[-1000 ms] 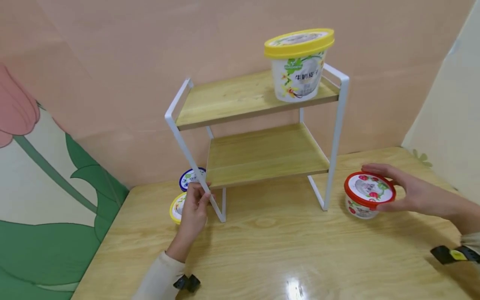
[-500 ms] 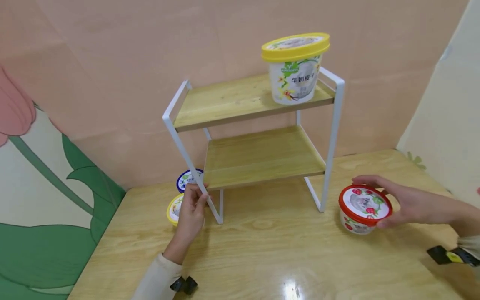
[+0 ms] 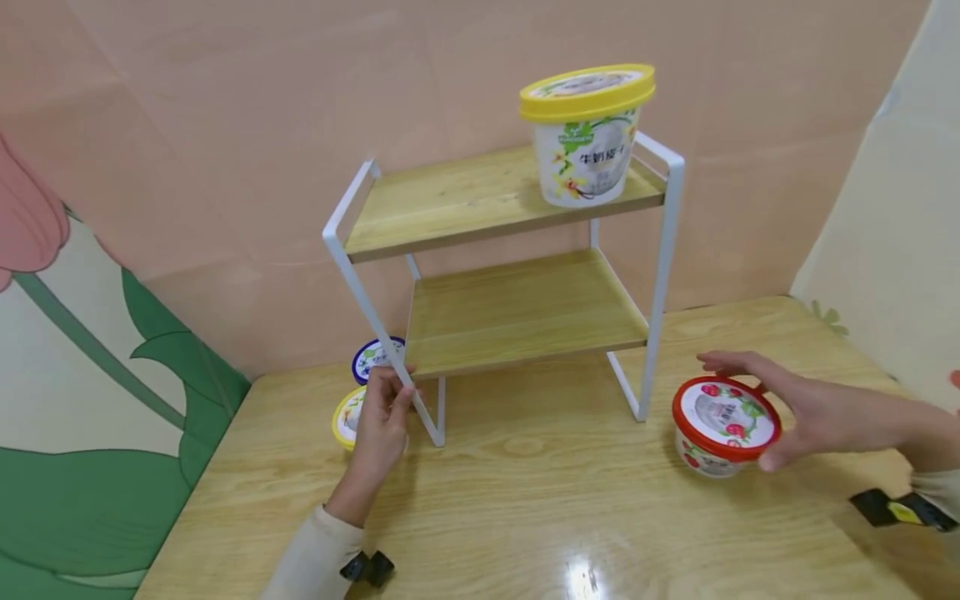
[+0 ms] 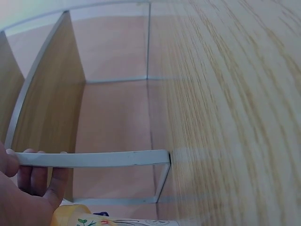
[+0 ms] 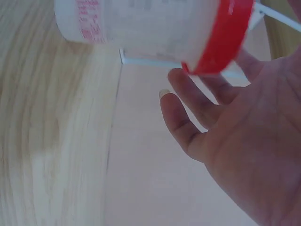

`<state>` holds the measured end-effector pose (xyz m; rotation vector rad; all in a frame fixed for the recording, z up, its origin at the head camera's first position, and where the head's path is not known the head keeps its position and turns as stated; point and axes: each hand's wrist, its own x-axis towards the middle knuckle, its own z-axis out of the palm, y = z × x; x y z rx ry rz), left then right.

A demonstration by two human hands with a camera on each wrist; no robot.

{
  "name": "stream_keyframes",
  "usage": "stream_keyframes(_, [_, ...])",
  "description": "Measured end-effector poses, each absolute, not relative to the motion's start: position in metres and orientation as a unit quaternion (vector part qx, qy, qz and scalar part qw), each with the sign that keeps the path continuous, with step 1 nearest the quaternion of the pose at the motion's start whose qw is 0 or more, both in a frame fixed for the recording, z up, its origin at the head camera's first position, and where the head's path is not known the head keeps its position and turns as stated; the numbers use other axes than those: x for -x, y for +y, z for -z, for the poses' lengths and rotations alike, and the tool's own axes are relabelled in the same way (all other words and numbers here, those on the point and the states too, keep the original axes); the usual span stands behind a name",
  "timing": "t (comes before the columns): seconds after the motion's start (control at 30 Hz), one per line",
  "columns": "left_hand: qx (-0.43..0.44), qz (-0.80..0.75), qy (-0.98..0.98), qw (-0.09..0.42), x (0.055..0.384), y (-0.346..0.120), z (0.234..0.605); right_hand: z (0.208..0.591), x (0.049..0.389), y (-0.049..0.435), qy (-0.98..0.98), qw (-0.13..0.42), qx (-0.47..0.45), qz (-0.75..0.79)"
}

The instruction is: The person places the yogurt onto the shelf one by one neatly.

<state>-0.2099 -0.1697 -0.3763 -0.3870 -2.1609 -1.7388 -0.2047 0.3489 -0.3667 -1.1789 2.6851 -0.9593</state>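
Note:
My left hand (image 3: 384, 417) holds the lower left part of a two-tier shelf rack (image 3: 525, 317), its thumb in front of the white metal leg. In the left wrist view its fingers (image 4: 40, 176) lie behind that leg. A tub with a red lid (image 3: 726, 417) and berry pictures stands on the table right of the rack. Around its lid my right hand (image 3: 832, 417) is spread loosely, thumb at the near edge and fingers beyond the far rim. From the right wrist, those fingers (image 5: 186, 113) show slightly bent beside the red rim.
A large tub with a yellow lid (image 3: 588, 137) stands on the rack's top board. Left of the rack are a blue-lidded tub (image 3: 369, 360) and another yellow-lidded tub (image 3: 347, 418), partly hidden. The wooden table (image 3: 525, 508) meets a pink wall (image 3: 247, 167) behind.
The red-lidded tub has come nearer the table's front with my right hand, whose thumb and fingers have since spread wider. My left hand stays on the rack; the head view has shifted slightly.

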Motion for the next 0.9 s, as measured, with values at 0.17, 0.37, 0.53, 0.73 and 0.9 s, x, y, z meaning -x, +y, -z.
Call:
stream_keyframes(0.17, [0.135,0.611,-0.762,0.167,0.21,-0.17,0.376,0.366,0.206,0.36,0.886,0.02,0.373,0.274])
stream_keyframes(0.37, [0.135,0.611,-0.762,0.168,0.211,-0.17,0.375,0.371,0.209,0.361,0.879,0.028,0.391,0.272])
stream_keyframes(0.53, [0.137,0.608,-0.764,0.168,0.211,-0.17,0.375,0.371,0.208,0.354,0.878,0.026,0.384,0.284])
stream_keyframes(0.73, [0.141,0.604,-0.767,0.166,0.21,-0.17,0.375,0.37,0.207,0.342,0.881,0.006,0.378,0.285])
stream_keyframes(0.9, [0.14,0.602,-0.769,0.165,0.209,-0.17,0.375,0.371,0.206,0.333,0.88,0.002,0.374,0.295])
